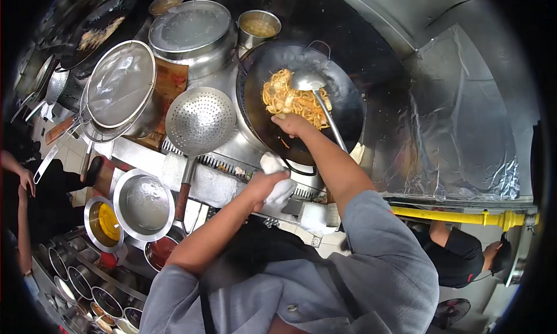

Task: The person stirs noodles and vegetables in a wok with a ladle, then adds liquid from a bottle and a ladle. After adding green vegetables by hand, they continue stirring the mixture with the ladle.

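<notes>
A large dark wok [342, 96] holds cooked noodles [284, 93] with mixed pieces in them. The bowl of a metal ladle [308, 81] rests on the noodles, its handle slanting down to the right. My right hand [290, 125] reaches over the wok's near side, fingers drawn together at the edge of the noodles; what they hold, if anything, is too small to name. Lower left, my left hand [268, 186] is closed round a bunched white cloth [281, 189], close to the wok's near handle.
A perforated skimmer [200, 119] lies left of the wok. Behind it stand a large covered pot [190, 29] and a small pot [259, 26]. Metal bowls [144, 205] sit lower left. A yellow pipe [464, 216] runs at right. Other people are at both sides.
</notes>
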The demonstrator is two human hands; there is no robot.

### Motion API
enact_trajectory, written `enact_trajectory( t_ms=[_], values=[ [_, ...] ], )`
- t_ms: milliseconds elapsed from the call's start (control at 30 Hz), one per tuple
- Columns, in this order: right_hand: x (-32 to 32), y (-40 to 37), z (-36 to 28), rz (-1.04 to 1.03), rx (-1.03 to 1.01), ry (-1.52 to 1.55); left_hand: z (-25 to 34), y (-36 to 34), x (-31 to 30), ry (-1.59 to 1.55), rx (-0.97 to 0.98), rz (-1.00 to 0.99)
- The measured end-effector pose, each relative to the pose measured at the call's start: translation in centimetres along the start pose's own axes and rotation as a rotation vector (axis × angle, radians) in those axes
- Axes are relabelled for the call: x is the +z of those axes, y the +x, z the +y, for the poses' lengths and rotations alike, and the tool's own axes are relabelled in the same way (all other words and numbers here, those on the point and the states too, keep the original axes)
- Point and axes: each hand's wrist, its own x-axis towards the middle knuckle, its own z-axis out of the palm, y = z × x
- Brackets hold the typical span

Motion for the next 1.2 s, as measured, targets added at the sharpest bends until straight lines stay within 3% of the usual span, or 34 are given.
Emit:
enact_trajectory(
  t_ms=[100,167,233,300,333,367,400,433,500,533,567,600,700,833,900,967,1033,1067,1133,1167,1200],
  values=[
    [0.0,-0.5,1.8,-0.024,0.014,0.089,0.3,-4.3,-2.0,0.039,0.006,0.026],
    [-1.1,-4.7,2.3,0.270,-0.150,0.224,0.8,-6.7,-3.4,0.084,0.044,0.072],
    [-3.0,-14.7,0.7,0.269,-0.087,0.688,1.5,-8.7,-4.4,0.085,0.069,0.092],
    [-3.1,-23.9,2.3,0.091,-0.348,1.093,1.7,-9.3,-6.5,0.169,0.037,0.118],
    [-2.7,-28.1,2.6,0.034,-0.593,1.202,1.8,-9.5,-7.2,0.177,0.031,0.115],
    [-2.4,-31.7,2.8,-0.051,-0.767,1.180,1.8,-9.6,-7.5,0.183,0.028,0.111],
    [-3.4,-36.1,1.6,0.000,-0.904,1.159,1.8,-9.3,-7.6,0.149,0.014,0.109],
    [-3.6,-38.6,1.2,0.041,-0.881,1.175,1.5,-9.0,-7.3,0.113,0.003,0.112],
    [-3.7,-42.0,1.0,-0.213,-1.657,1.035,1.1,-8.4,-5.3,-0.069,-0.104,0.071],
    [-2.5,-44.5,0.5,0.021,-1.722,1.205,0.7,-8.2,-4.1,-0.034,-0.098,0.030],
    [-0.8,-47.3,-0.3,0.126,-1.705,1.467,0.0,-8.1,-2.5,0.004,-0.100,-0.011],
    [-0.7,-49.0,0.6,0.138,-1.668,1.445,-0.9,-8.2,-0.4,-0.022,-0.121,0.038],
    [2.1,-52.6,4.8,0.159,-1.684,1.419,-4.2,-7.9,2.6,0.110,-0.221,-0.063],
    [6.1,-56.5,15.0,0.258,-1.737,1.284,-11.1,-7.1,4.9,0.077,-0.162,-0.046],
    [10.0,-59.8,19.6,0.667,-1.257,1.687,-15.3,-6.7,4.8,0.025,-0.165,-0.031],
    [13.1,-61.2,25.4,0.594,-0.672,1.700,-18.9,-7.4,6.1,0.020,-0.273,-0.023],
    [14.8,-60.9,28.6,0.605,-0.278,1.486,-22.9,-6.9,6.0,0.125,-0.272,0.045],
    [15.9,-60.6,30.5,0.633,-0.301,1.489,-24.3,-6.7,5.8,0.180,-0.299,0.028],
    [17.7,-59.6,33.9,0.543,0.115,0.925,-25.4,-6.7,7.0,0.341,-0.336,0.018],
    [17.5,-58.9,35.4,0.571,0.096,0.924,-25.5,-6.7,7.1,0.317,-0.420,-0.160],
    [17.2,-58.3,36.7,0.523,0.089,0.814,-25.9,-6.4,5.9,0.366,-0.311,-0.064]
  ],
)
